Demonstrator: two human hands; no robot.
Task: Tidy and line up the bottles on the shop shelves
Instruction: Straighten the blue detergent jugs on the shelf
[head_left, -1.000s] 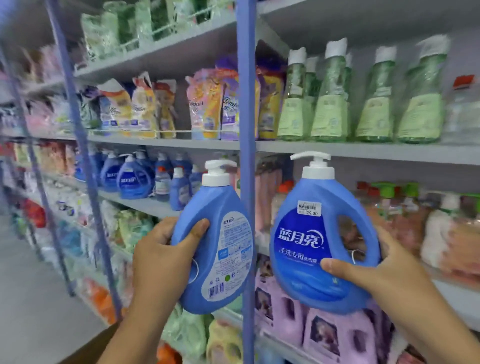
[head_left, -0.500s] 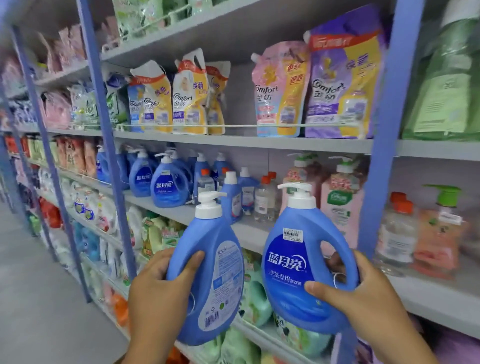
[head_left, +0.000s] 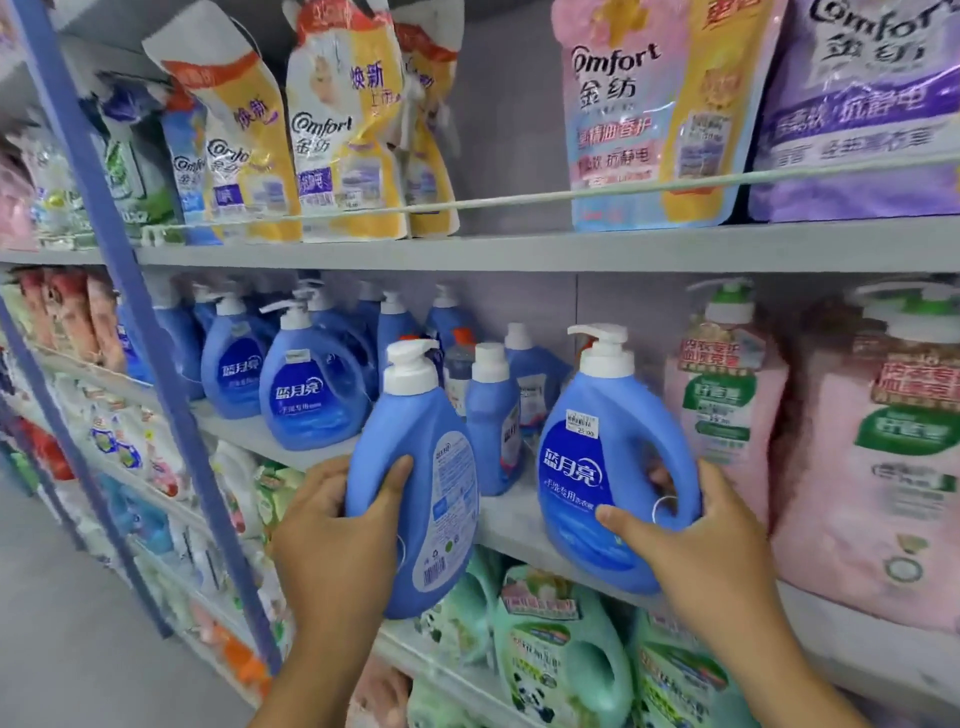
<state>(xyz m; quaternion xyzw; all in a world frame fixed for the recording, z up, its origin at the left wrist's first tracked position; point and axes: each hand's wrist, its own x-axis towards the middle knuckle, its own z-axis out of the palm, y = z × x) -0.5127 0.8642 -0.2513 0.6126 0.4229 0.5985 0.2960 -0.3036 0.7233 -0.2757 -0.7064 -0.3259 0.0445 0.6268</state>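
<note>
At the front edge of the middle shelf (head_left: 511, 525), two blue pump bottles of laundry detergent are held up, one per hand. Left hand (head_left: 340, 540) grips the left bottle (head_left: 415, 499), thumb curled over its face, back label and barcode turned outward. Right hand (head_left: 711, 551) grips the right bottle (head_left: 608, 478), fingers through the handle, thumb across the front; base level with the shelf lip, contact unclear.

Risks: the gap is narrow. The white-capped blue bottles (head_left: 493, 415) stand just behind, and the pink pump bottle (head_left: 727, 410) is just beside the right bottle; pushing in could topple them. The left bottle, shelved as held, would face backwards.

Writing: front label reads 蓝月亮; price sticker appears to say 25.00. Refill pouches (head_left: 639, 114) above read "Comfort 金纺".
</note>
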